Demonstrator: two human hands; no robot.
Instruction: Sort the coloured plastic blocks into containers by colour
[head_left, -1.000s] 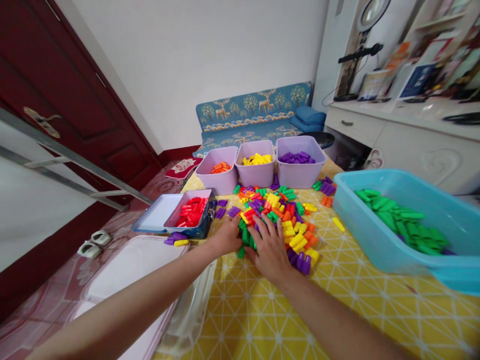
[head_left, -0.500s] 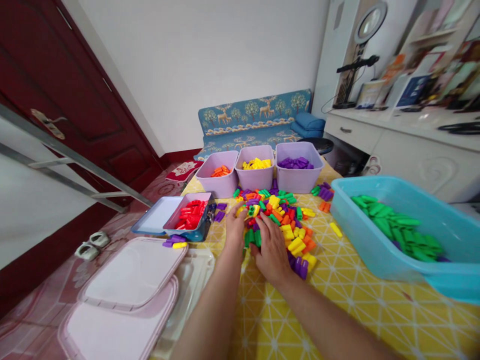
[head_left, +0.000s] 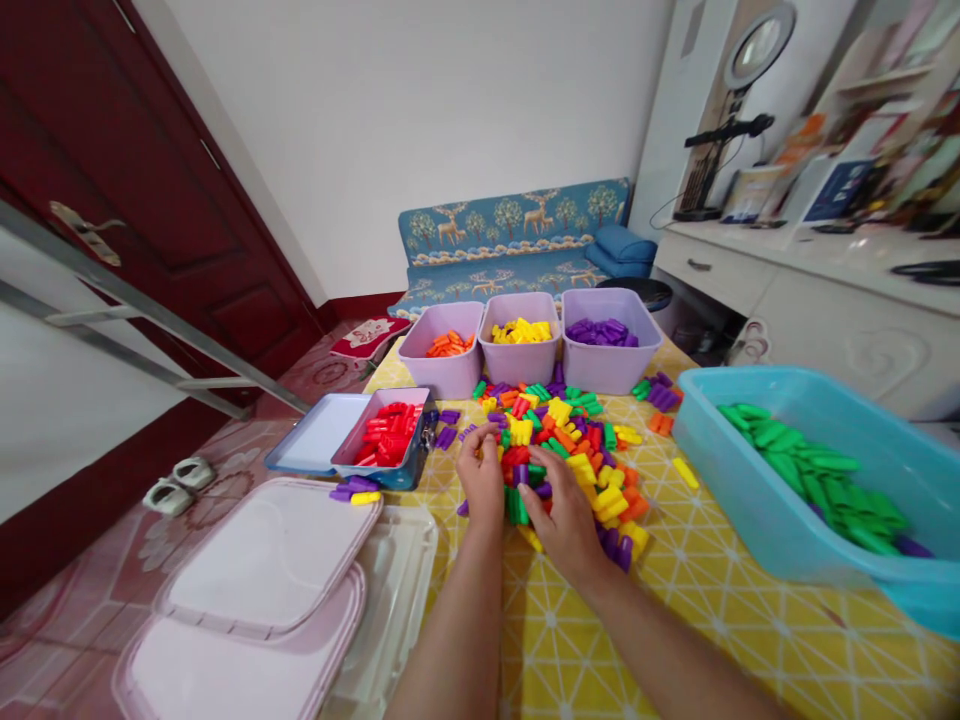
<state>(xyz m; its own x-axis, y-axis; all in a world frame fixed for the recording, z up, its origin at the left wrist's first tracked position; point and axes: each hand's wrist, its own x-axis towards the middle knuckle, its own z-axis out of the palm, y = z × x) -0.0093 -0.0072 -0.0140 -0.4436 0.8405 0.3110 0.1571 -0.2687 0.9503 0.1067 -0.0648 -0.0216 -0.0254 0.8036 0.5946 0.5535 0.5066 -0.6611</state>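
Observation:
A loose heap of small plastic blocks (head_left: 577, 440) in purple, yellow, green, orange and red lies on the table between and beyond my hands. My left hand (head_left: 481, 478) is at the heap's left side, fingers curled, with a purple block (head_left: 467, 432) at its fingertips. Over the near part of the heap is my right hand (head_left: 561, 512), its thumb and fingers apart. A purple block (head_left: 521, 474) stands out just left of its thumb; whether they touch I cannot tell.
Behind the heap stand lilac bins of orange (head_left: 442, 372), yellow (head_left: 520, 362) and purple blocks (head_left: 611, 368). A tin (head_left: 409, 470) of red blocks and lids (head_left: 277, 550) lie left. A turquoise tub (head_left: 757, 500) with green blocks stands right.
My left hand has curled at the heap's left edge, and a purple block now shows at its fingertips. My right hand has shifted slightly right. The view has moved a little.

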